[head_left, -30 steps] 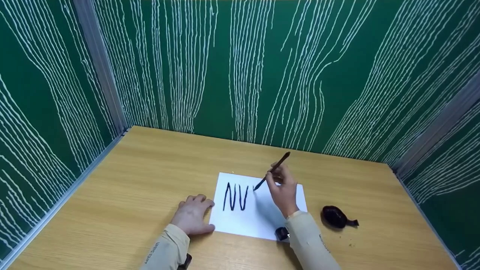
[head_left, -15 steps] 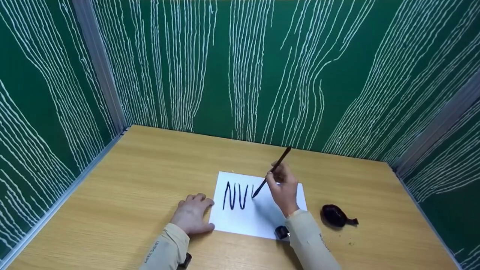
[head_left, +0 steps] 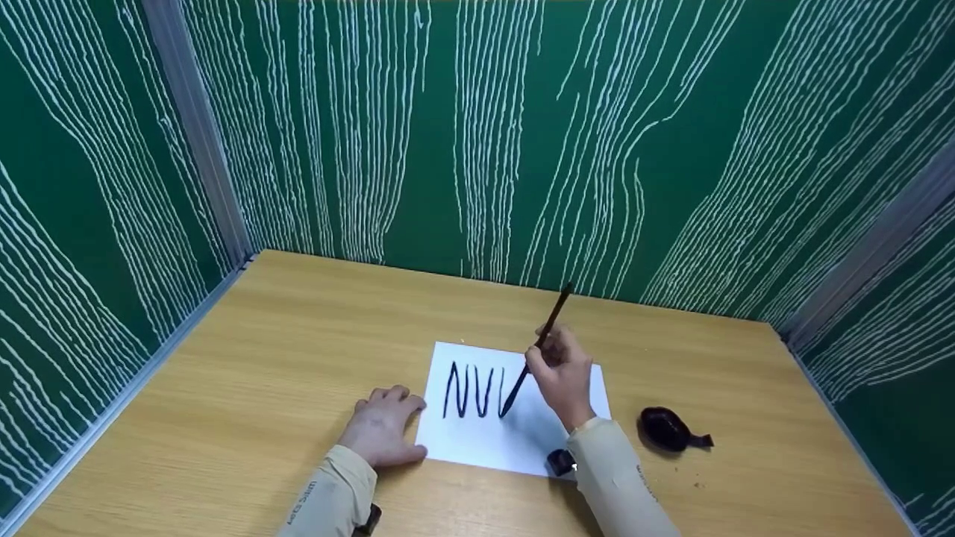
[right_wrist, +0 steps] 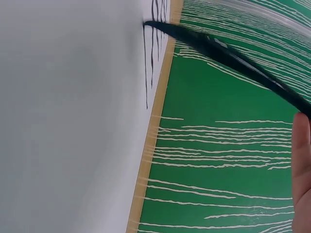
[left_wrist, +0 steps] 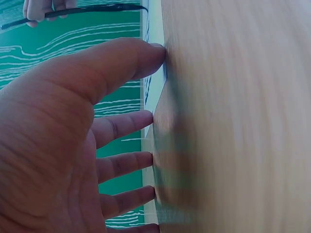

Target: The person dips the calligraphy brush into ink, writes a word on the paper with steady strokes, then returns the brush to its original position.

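In the head view, my right hand pinches a dark paintbrush over a white sheet of paper. The brush slants down to the paper in the right wrist view, its pointed tip at the lower end of a thin black stroke. Other black strokes, shaped like an N and a V, lie left of it. Spread out at the left edge of the sheet, my left hand rests its fingertips on the wooden table, the thumb right at the paper's edge. In the left wrist view, nothing sits within the left hand.
A dark, glossy dish with a short handle stands on the wooden table, right of the paper. Green panels with wavy white lines rise behind and at both sides. Small specks lie near the dish.
The brush tip has moved down the paper towards me, drawing a longer black stroke right of the V, and the brush stands more upright. My left hand has stayed in place.
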`<action>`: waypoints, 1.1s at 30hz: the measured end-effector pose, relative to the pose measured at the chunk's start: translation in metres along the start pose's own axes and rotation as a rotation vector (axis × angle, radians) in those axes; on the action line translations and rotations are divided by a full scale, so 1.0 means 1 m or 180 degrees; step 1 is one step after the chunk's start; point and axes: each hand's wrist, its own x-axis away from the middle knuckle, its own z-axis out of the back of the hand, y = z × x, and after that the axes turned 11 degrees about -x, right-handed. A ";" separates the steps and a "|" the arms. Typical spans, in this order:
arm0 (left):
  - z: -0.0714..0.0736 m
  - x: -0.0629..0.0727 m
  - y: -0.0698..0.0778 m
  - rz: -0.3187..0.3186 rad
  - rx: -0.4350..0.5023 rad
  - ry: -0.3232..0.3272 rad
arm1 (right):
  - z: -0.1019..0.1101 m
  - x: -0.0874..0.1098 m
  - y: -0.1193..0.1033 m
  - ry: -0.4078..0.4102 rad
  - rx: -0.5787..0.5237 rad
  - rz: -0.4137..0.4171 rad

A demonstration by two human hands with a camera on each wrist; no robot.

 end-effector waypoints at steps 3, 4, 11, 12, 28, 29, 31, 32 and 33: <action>0.000 0.000 0.001 0.0014 0.0007 -0.0026 | 0.002 -0.001 -0.002 -0.0027 -0.0037 -0.0047; 0.000 0.000 0.001 0.0019 0.0008 -0.0033 | 0.003 -0.002 -0.002 -0.0022 -0.0065 -0.0074; 0.001 -0.001 0.001 0.0037 0.0009 -0.0059 | 0.013 -0.012 -0.007 0.0202 -0.0466 -0.0077; 0.000 -0.001 0.001 0.0034 0.0008 -0.0054 | 0.015 -0.013 -0.008 0.0241 -0.0491 -0.0088; -0.003 0.000 -0.002 -0.0040 0.0004 0.0088 | 0.021 -0.017 0.003 0.0165 -0.0144 -0.0611; -0.003 0.000 -0.002 -0.0036 0.0001 0.0089 | 0.020 -0.017 0.004 0.0176 -0.0143 -0.0613; -0.003 0.000 -0.001 -0.0029 -0.0004 0.0088 | 0.020 -0.016 0.004 0.0191 -0.0117 -0.0614; -0.003 0.000 -0.001 -0.0028 -0.0010 0.0087 | 0.020 -0.016 0.004 0.0195 -0.0103 -0.0612; -0.003 0.000 -0.001 -0.0026 -0.0013 0.0085 | 0.020 -0.016 0.004 0.0192 -0.0078 -0.0620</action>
